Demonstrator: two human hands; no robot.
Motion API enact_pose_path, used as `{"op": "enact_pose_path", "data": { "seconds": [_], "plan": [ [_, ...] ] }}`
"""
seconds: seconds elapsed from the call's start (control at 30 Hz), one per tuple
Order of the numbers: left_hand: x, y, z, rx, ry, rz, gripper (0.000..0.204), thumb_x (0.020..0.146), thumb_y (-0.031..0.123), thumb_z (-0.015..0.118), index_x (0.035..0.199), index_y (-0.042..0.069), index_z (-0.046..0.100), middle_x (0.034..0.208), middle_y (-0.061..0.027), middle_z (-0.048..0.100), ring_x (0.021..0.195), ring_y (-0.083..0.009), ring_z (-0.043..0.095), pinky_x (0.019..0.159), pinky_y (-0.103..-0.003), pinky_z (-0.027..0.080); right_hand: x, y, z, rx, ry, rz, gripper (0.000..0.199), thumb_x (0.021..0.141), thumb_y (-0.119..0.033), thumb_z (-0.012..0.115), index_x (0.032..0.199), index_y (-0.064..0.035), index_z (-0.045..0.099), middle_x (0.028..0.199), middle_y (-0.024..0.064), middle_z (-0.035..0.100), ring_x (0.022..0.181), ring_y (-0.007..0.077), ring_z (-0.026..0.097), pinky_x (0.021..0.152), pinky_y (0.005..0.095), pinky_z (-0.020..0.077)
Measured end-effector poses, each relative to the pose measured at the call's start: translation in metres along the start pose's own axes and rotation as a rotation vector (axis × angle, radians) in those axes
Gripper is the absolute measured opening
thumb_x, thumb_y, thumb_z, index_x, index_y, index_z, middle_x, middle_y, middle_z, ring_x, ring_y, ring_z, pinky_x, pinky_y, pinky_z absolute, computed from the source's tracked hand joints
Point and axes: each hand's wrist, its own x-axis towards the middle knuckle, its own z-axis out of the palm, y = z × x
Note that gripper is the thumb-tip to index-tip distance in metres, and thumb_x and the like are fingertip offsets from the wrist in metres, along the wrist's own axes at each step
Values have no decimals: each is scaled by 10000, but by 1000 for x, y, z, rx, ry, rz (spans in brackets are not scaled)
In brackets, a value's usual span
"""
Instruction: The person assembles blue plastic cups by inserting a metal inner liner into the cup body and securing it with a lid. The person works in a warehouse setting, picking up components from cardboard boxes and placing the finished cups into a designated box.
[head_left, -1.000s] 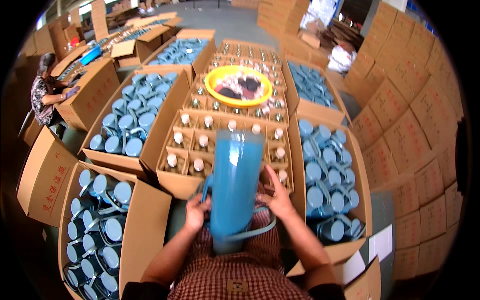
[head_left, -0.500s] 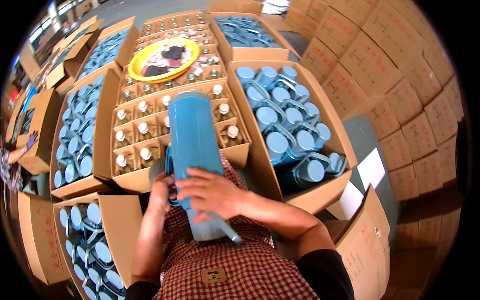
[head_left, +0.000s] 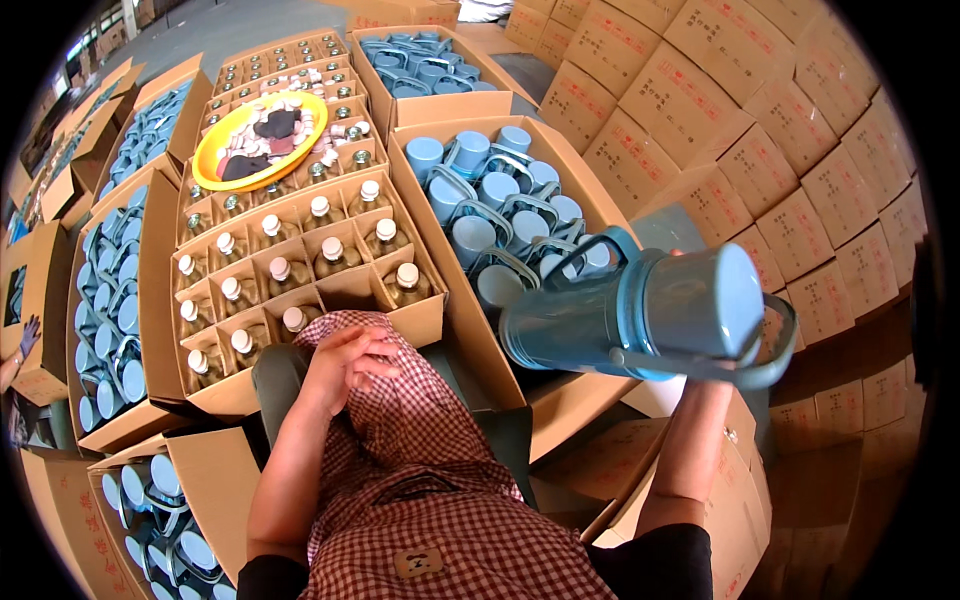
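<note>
A blue thermos flask [head_left: 600, 315] with a side handle and a swing carrying handle lies tilted in the air at the right. My right hand [head_left: 707, 388] holds it from behind and beneath; the flask hides most of those fingers. Under its lower end is a carton [head_left: 610, 190] of similar blue flasks standing upright with lids up. My left hand [head_left: 343, 365] is free, fingers loosely bent and apart, above my checked apron [head_left: 440, 500]. Ahead of that hand, a divided carton [head_left: 330, 310] holds clear bottles with white caps, and one front compartment holds no bottle.
A yellow basin [head_left: 205, 165] of white caps and dark cloths rests on the bottle cartons. More flask cartons [head_left: 150, 330] line the left side. Stacked closed boxes [head_left: 690, 60] form a wall at right. An open carton flap [head_left: 735, 480] rises beside my right forearm. Another person's gloved hand [head_left: 30, 335] shows far left.
The flask has swung from upright before my lap to tilted over the right carton, carried by my right hand. My left hand has let go of it. The view has shifted rightward.
</note>
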Motion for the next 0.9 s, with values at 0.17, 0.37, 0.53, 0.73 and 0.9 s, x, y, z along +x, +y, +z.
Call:
{"op": "enact_pose_path", "data": {
  "seconds": [0.17,0.37,0.53,0.73,0.9],
  "plan": [
    [4,-12,-18,8,46,-1,300,963,186,426,1148,-28,527,995,-165,670,777,-242,696,487,-242,488,4,105,-95,-119,664,414,350,920,-310,508,1148,-47,545,1044,83,597,948,190,575,814,354,495],
    [-3,-24,-38,-16,147,-3,299,971,176,393,1146,-19,536,972,-146,676,782,-250,694,490,-241,476,-60,222,-77,-802,404,623,309,929,-225,472,920,47,617,761,144,634,608,244,609,513,385,515],
    [-9,-44,-62,-16,244,-48,302,969,216,416,1126,-9,542,915,-140,679,783,-262,692,493,-245,470,-109,233,-47,-743,35,1214,277,860,-209,625,992,32,590,828,98,618,694,199,622,499,330,558],
    [-10,-57,-74,-71,283,-41,270,954,204,456,1083,-16,547,839,-142,671,732,-265,688,458,-260,480,-60,168,-38,-1088,-697,942,355,638,-115,761,960,-24,644,912,129,677,879,284,641,811,345,502],
    [-7,-59,-73,-76,294,-22,253,953,198,467,1074,-8,550,819,-134,672,716,-263,688,470,-259,482,-19,169,-65,-1422,-334,561,621,606,-120,788,1192,-117,583,1213,103,593,1141,273,549,938,367,460]
  ]
}}
